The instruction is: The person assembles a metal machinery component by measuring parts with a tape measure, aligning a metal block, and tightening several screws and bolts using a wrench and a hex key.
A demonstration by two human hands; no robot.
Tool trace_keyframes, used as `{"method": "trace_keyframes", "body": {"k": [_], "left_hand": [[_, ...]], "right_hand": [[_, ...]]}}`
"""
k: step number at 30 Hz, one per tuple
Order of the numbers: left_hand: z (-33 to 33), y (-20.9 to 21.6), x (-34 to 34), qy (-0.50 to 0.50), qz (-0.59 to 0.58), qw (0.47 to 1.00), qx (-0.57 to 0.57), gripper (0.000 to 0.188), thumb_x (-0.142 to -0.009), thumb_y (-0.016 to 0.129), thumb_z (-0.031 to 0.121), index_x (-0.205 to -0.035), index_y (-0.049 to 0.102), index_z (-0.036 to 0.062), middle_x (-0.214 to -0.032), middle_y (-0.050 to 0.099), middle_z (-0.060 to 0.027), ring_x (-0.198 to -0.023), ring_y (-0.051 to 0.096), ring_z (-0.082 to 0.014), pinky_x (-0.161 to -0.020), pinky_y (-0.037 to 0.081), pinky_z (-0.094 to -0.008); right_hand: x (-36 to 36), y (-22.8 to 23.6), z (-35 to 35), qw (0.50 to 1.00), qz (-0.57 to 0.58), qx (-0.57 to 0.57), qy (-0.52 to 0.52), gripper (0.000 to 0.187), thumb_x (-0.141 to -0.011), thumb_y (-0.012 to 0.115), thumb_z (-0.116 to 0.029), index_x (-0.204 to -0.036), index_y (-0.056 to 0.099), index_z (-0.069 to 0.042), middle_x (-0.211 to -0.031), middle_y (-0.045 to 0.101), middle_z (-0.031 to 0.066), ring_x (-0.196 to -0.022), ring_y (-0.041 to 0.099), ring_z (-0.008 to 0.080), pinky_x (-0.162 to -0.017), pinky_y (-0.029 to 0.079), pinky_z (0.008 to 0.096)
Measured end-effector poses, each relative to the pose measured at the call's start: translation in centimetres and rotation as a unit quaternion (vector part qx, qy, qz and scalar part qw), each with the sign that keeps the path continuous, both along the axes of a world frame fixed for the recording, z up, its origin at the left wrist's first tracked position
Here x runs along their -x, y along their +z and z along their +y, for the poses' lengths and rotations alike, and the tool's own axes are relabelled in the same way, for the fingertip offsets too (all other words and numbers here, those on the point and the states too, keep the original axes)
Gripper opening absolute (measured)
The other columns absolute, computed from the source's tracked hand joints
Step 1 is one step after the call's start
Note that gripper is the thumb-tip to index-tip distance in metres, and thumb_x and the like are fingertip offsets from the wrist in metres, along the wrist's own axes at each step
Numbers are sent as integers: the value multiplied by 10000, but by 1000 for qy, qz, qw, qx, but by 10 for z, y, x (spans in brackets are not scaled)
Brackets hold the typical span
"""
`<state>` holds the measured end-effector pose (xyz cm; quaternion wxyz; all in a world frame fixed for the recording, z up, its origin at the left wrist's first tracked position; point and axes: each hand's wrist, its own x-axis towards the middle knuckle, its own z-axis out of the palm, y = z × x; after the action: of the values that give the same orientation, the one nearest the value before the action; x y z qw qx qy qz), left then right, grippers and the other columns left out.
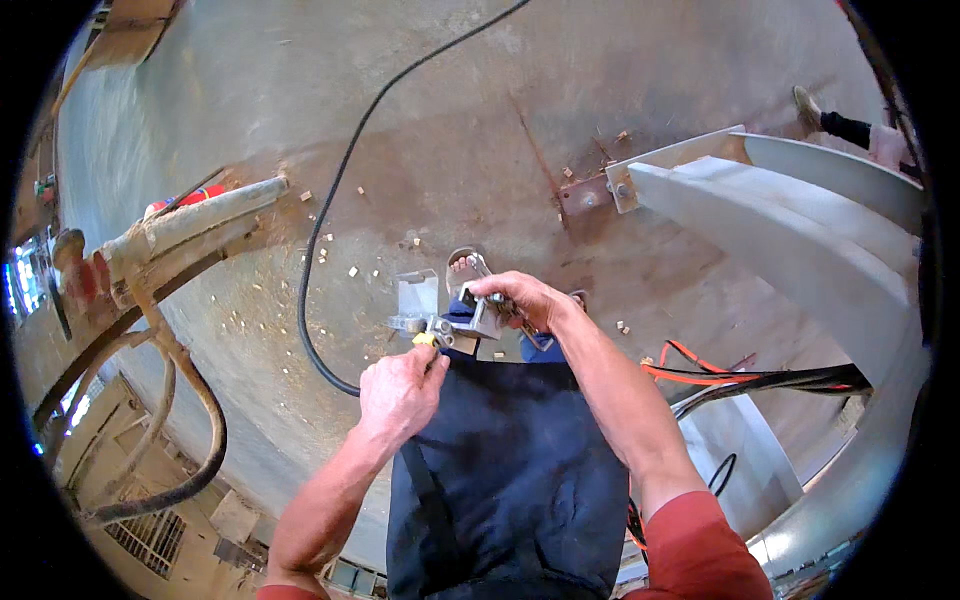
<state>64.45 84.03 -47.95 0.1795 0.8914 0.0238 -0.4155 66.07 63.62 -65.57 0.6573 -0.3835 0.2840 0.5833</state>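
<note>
In front of my lap is a small metal device [487, 318] with silvery, jointed parts; its exact kind does not show. My right hand [528, 300] is closed around its right side, thumb on top. A clear, box-like plastic guard [417, 294] stands at the device's left. Below that guard, my left hand [400, 392] is closed, its fingers at a small yellow piece [426, 339] that touches or nearly touches the metal parts. What lies inside the left fist is hidden. A dark apron [505, 470] covers my lap beneath both hands.
A black cable [310, 255] curves over the concrete floor and passes behind my left hand. Small wood bits [353, 271] lie scattered. At right is a large grey steel beam [790, 225], with orange cords [690, 373] below. A rusty machine arm [190, 225] stands left. Another person's foot [806, 106] shows far right.
</note>
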Motion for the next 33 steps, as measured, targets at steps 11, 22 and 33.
{"method": "trace_keyframes", "body": {"k": [11,22,33], "left_hand": [[10,157,45,85,-58,987,127,238,-927,665,302,-998,648,76,-780,676,-195,-732,670,-400,-622,511,-496],[88,325,62,413,21,823,390,315,-1044,519,283,-1038,662,3,-813,641,-63,-740,630,-164,-658,524,-311],[179,366,-58,592,205,510,589,439,-975,609,302,-1264,591,-27,-1097,710,-129,-937,712,-259,-828,591,-415]], "right_hand": [[87,213,-11,977,-33,-30,-210,546,-855,650,-211,-1339,511,-1,-1147,699,168,-1033,690,227,-824,565,322],[72,460,49,962,-115,20,-245,747,-748,773,-259,-1390,494,1,-1192,681,195,-1064,671,304,-961,517,424],[-24,529,145,960,-257,-81,-79,700,-854,685,-239,-1454,428,13,-1255,646,112,-980,624,169,-813,511,312]]}}
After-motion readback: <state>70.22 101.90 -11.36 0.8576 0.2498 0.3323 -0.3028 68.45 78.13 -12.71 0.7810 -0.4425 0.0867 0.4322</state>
